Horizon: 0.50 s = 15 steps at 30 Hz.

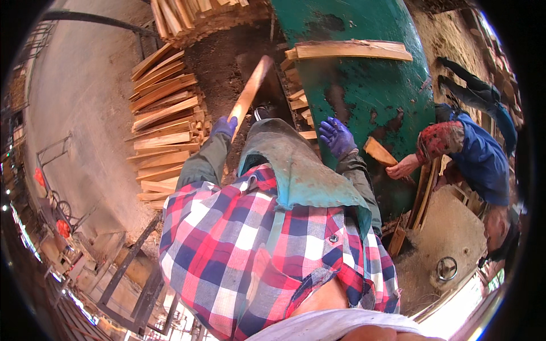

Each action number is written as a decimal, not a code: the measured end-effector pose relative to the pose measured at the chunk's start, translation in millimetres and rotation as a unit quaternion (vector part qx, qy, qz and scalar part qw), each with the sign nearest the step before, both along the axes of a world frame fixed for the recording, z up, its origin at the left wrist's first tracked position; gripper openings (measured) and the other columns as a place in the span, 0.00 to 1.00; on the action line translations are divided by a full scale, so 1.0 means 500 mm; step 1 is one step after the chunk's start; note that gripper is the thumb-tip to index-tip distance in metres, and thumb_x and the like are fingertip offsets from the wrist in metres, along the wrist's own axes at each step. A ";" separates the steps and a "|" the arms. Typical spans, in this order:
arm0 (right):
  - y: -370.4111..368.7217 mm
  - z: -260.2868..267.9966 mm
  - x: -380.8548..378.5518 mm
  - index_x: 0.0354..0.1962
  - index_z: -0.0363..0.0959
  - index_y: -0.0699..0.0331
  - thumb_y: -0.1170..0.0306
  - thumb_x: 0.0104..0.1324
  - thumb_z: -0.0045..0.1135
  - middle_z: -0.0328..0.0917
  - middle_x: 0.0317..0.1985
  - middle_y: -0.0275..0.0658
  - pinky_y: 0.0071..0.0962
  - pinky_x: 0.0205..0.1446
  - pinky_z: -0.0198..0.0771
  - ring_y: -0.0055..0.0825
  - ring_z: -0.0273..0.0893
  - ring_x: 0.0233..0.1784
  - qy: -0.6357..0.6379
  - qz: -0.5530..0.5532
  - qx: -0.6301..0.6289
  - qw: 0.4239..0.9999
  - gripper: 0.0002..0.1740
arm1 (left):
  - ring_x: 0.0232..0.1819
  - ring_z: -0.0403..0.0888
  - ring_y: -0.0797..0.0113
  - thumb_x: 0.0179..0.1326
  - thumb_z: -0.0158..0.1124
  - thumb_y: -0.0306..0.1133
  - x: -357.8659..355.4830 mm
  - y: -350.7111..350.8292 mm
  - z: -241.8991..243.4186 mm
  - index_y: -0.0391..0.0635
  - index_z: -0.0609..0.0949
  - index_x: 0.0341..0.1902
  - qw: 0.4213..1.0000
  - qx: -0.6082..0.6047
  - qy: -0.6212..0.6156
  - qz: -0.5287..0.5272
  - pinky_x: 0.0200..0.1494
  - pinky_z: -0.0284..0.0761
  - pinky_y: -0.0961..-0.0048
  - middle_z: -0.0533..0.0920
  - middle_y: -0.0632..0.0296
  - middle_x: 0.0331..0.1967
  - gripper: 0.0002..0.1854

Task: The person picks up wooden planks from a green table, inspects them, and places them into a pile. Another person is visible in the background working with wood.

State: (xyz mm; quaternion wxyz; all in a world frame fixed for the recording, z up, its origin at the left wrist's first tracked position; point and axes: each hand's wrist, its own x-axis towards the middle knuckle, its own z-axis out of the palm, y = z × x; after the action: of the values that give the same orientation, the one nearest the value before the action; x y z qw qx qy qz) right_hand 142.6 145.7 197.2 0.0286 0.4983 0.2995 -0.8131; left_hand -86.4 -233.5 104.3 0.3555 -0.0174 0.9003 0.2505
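My left hand point(223, 127), in a purple glove, grips the near end of a long split wood stick point(249, 91). The stick points away from me, its far end blurred. My right hand point(337, 137), gloved alike, is held palm up with fingers apart and nothing in it, over the near edge of a worn green metal table point(401, 89). Two or more split wood pieces point(352, 50) lie together across the far part of the table. To the left, a stack of split wood sticks point(164, 123) stands beside my left hand.
Another person's bare hand point(403, 166) holds a wood piece point(379, 151) at the table's right side. More sticks point(183, 15) are stacked ahead. Below the table edge, wood pieces point(300, 100) lie piled. A metal rack frame point(128, 264) stands at lower left; a handwheel point(447, 268) is at lower right.
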 end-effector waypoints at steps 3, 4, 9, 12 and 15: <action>0.006 0.013 0.032 0.65 0.67 0.58 0.53 0.77 0.49 0.79 0.57 0.41 0.35 0.55 0.76 0.33 0.80 0.51 -0.018 -0.015 -0.030 0.999 0.27 | 0.56 0.81 0.41 0.62 0.61 0.57 -0.018 0.150 0.003 0.38 0.81 0.57 0.994 0.021 0.001 -0.107 0.58 0.75 0.52 0.83 0.37 0.52 0.34; 0.009 0.013 0.043 0.63 0.69 0.57 0.53 0.77 0.49 0.81 0.52 0.38 0.33 0.52 0.76 0.30 0.79 0.48 -0.018 -0.021 -0.036 0.999 0.24 | 0.56 0.81 0.40 0.62 0.62 0.57 -0.031 0.208 0.006 0.38 0.81 0.57 0.988 0.064 0.010 -0.141 0.57 0.75 0.52 0.83 0.37 0.52 0.33; 0.018 0.010 0.084 0.57 0.72 0.54 0.55 0.76 0.50 0.83 0.45 0.34 0.30 0.44 0.76 0.25 0.79 0.41 0.229 -0.077 -0.158 0.957 0.18 | 0.53 0.82 0.40 0.55 0.66 0.55 -0.092 0.404 0.049 0.44 0.85 0.51 0.908 -0.030 0.045 -0.415 0.53 0.76 0.51 0.84 0.40 0.49 0.29; 0.004 0.031 0.128 0.56 0.73 0.54 0.56 0.76 0.50 0.83 0.44 0.34 0.28 0.45 0.79 0.25 0.82 0.43 0.022 -0.148 0.024 0.988 0.17 | 0.51 0.84 0.44 0.53 0.72 0.55 -0.117 0.433 0.077 0.43 0.86 0.50 0.822 0.018 0.027 -0.568 0.52 0.79 0.54 0.86 0.44 0.49 0.29; -0.013 0.061 0.192 0.57 0.73 0.54 0.55 0.76 0.50 0.84 0.47 0.35 0.29 0.45 0.80 0.26 0.82 0.44 0.063 -0.232 0.024 0.970 0.18 | 0.49 0.86 0.49 0.58 0.71 0.49 -0.054 0.434 0.106 0.44 0.87 0.47 0.782 0.049 -0.047 -0.620 0.52 0.79 0.59 0.87 0.46 0.45 0.22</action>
State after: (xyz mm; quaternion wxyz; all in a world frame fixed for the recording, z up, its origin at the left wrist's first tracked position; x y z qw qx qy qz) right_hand 238.8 139.1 227.6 -0.1921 0.5023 0.1960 -0.8200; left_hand -113.5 -16.8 157.2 0.4760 0.5503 0.6858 0.0183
